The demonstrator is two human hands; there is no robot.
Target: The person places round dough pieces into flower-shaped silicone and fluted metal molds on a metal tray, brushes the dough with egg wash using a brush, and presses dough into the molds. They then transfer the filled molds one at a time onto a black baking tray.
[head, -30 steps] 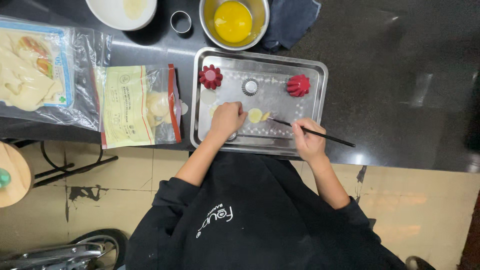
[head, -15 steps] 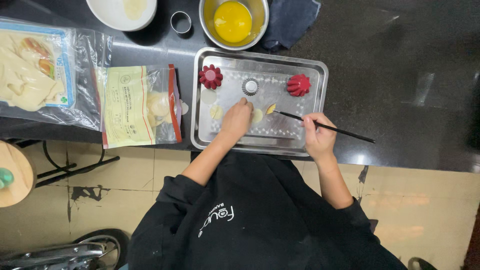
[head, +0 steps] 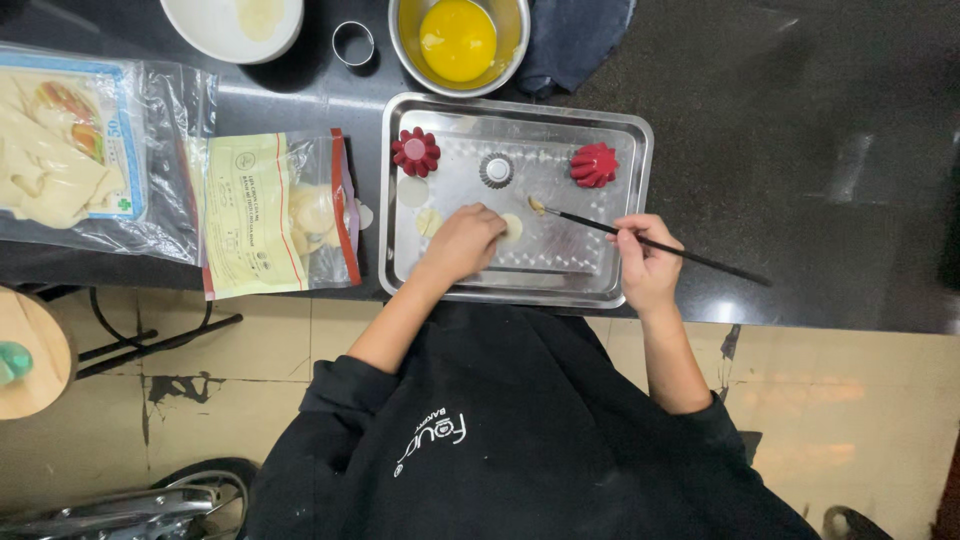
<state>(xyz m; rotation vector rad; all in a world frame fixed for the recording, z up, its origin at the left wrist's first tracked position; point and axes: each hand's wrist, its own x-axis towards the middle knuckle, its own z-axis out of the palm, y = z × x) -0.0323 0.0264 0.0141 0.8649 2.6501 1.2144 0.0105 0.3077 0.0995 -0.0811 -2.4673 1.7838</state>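
On a dark stone counter, a rectangular steel tray holds small pale dough discs under the left hand, fingers curled over them, while the right hand grips a thin black brush.

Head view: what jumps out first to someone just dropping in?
The bowl of yellow beaten egg glows at the top, above the steel tray. On the tray sit two red fluted moulds, while the right hand holds a thin brush and the left hand presses on a dough round.
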